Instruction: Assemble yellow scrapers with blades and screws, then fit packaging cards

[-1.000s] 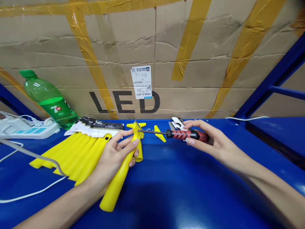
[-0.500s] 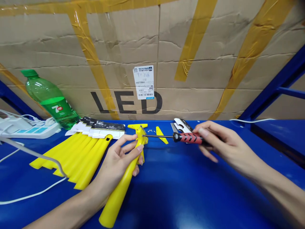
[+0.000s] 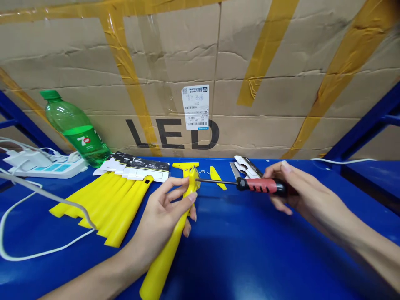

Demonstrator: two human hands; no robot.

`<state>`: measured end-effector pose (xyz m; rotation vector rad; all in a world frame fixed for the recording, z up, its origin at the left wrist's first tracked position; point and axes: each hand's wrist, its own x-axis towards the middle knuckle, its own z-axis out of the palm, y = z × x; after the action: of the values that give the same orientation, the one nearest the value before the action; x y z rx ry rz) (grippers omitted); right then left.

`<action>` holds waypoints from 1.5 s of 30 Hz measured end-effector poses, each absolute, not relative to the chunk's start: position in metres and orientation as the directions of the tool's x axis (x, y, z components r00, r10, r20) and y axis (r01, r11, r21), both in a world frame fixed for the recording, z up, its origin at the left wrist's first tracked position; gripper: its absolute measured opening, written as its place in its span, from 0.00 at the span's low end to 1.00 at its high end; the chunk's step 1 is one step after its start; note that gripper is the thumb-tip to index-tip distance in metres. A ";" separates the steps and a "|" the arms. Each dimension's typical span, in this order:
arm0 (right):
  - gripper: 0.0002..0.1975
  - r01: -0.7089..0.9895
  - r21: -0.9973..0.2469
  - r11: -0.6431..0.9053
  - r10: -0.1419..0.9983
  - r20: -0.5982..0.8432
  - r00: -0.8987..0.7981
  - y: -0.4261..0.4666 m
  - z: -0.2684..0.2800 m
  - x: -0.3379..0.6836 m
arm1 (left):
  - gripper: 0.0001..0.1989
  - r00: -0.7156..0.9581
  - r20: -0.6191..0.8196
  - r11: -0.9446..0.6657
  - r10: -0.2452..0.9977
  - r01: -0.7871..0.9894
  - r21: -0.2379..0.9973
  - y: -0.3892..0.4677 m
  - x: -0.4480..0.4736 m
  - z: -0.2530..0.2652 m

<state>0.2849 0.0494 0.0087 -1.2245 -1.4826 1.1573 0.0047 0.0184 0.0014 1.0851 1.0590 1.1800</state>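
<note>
My left hand [image 3: 170,208] is closed around a yellow plastic scraper [image 3: 167,254] near its head, the handle slanting down towards me. In my right hand [image 3: 300,187] is a screwdriver [image 3: 262,186] with a red and black grip. Its shaft points left and the tip meets the scraper head; the exact contact is too small to make out. Behind the shaft, a loose yellow plate [image 3: 218,178] lies on the blue surface beside a few tiny screws [image 3: 202,171]. Another yellow T-shaped piece [image 3: 186,166] shows just behind the scraper head.
Several yellow scrapers [image 3: 125,212] lie fanned at left, with black-and-white cards [image 3: 146,170] above them. A green bottle [image 3: 78,129] and a white power strip [image 3: 51,165] stand behind. A blade pack [image 3: 246,167] sits before the cardboard box [image 3: 175,54]. White cables [image 3: 46,253] cross the left side.
The whole view has shifted slightly, so things appear further right. My right hand has turned a little on the screwdriver grip, while both hands keep their hold.
</note>
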 end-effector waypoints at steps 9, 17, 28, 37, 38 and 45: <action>0.21 0.302 -0.943 0.140 0.987 0.110 -0.114 0.044 0.011 0.281 | 0.22 0.074 -0.073 0.085 0.995 -0.175 0.981 0.021 0.003 0.002; 0.16 0.295 -0.934 0.203 0.966 0.142 -0.215 0.046 0.013 0.282 | 0.25 0.042 -0.064 0.070 0.997 -0.165 0.984 0.022 0.004 0.001; 0.17 0.356 -0.891 0.282 0.951 0.210 -0.226 0.045 0.016 0.285 | 0.25 0.044 -0.068 0.073 0.997 -0.132 0.989 0.022 0.005 -0.001; 0.16 0.336 -0.915 0.221 0.965 0.155 -0.212 0.044 0.020 0.286 | 0.23 0.069 -0.040 0.048 0.997 -0.119 0.992 0.019 0.003 -0.002; 0.17 0.336 -0.907 0.254 0.957 0.184 -0.225 0.045 0.019 0.287 | 0.23 0.064 -0.043 0.050 0.997 -0.122 0.991 0.020 0.003 -0.002; 0.17 0.283 -0.948 0.143 0.985 0.108 -0.136 0.042 0.018 0.280 | 0.22 0.075 -0.044 0.052 0.996 -0.111 0.992 0.020 0.005 -0.003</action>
<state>0.2804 0.0420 0.0180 -1.2647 -1.5731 1.0441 0.0053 0.0196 -0.0034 1.1249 1.0963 1.1730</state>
